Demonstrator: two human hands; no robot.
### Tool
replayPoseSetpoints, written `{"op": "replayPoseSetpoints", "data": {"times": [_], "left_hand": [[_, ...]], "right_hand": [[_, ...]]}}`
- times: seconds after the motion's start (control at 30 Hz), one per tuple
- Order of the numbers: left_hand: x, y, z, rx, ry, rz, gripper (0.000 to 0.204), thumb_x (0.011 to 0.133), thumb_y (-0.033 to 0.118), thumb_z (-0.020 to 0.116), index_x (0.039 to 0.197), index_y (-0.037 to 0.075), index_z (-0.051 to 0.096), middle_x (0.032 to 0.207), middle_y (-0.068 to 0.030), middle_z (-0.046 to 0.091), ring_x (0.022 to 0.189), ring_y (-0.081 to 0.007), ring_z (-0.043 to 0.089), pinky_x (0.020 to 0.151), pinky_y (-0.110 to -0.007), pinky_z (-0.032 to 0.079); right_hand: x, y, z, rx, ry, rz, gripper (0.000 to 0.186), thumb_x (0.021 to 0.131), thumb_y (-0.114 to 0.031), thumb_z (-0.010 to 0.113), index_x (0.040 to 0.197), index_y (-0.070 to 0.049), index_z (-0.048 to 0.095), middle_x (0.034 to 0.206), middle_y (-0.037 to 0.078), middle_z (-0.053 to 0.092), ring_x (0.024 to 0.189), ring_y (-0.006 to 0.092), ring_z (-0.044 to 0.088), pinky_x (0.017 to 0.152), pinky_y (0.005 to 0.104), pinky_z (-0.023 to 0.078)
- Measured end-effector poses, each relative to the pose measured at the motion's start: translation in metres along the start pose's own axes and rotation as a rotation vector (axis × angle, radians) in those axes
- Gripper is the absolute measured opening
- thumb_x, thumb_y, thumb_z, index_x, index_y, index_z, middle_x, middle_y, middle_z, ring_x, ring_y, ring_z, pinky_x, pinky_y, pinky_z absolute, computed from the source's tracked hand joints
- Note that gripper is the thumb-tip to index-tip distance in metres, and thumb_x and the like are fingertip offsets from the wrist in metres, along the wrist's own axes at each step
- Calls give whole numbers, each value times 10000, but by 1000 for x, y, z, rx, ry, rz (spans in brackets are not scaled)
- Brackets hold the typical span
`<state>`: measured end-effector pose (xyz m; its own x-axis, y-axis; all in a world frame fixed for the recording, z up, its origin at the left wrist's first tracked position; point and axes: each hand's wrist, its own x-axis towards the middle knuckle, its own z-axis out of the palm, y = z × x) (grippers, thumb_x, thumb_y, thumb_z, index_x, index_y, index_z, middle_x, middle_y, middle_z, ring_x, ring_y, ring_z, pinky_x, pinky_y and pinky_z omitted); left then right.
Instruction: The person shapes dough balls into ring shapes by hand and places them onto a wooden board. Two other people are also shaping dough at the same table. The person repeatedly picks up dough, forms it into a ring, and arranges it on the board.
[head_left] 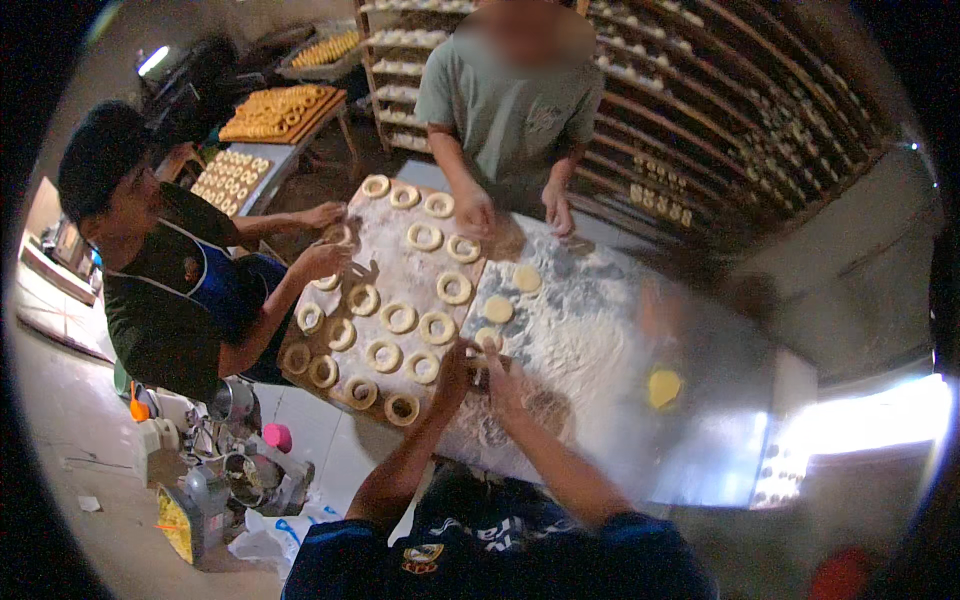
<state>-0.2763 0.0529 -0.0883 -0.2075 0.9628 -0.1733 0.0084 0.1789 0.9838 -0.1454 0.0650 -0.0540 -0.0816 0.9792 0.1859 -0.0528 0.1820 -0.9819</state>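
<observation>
My left hand [455, 365] and right hand [500, 375] are close together at the right edge of a floured board [390, 240], fingers curled around something small that I cannot make out. Pale dough discs [497, 309] lie just beyond my fingers on the floured metal table [700, 450]. Rows of dough rings [398, 316] cover the board to my left. Loose flour [580, 350] is spread right of my hands, and a small yellow item [664, 388] lies farther right.
A co-worker at left [170, 280] holds both hands over the board's edge; another [500, 120] stands opposite, hands at the table. Behind are racks [720, 120] of dough pieces and a side table with trays [280, 115]. Containers [236, 405] crowd the floor lower left.
</observation>
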Motion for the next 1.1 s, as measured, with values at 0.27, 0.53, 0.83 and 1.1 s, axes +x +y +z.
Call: {"op": "replayPoseSetpoints", "data": {"times": [0.27,0.53,0.83,1.1], "left_hand": [[101,28,-98,-70,-24,251,317,1057,196,662,1294,-6,605,1079,-75,715,969,-155,660,813,-316,546],[196,29,-161,808,187,273,174,1015,110,638,1150,18,701,884,-180,733,820,-366,692,772,-477,557],[208,31,-142,796,234,331,151,886,84,712,1029,80,665,963,-191,681,877,-441,646,777,-541,512],[117,49,-80,607,262,246,298,1022,213,653,1234,5,626,1133,-246,652,1019,-391,628,909,-474,489]], "right_hand": [[112,40,97,-254,-22,45,365,1026,-310,663,1170,25,660,1002,122,687,904,246,655,855,387,533],[168,59,120,-318,236,-28,223,969,-108,687,1151,12,638,1089,174,719,1014,314,704,929,418,553],[98,-3,-10,-857,289,88,269,990,-182,686,1214,-40,644,1025,150,723,970,261,687,860,398,551],[125,40,-37,-1006,-203,-216,340,923,-181,716,1229,-64,627,984,168,709,967,394,673,873,511,524]]}}
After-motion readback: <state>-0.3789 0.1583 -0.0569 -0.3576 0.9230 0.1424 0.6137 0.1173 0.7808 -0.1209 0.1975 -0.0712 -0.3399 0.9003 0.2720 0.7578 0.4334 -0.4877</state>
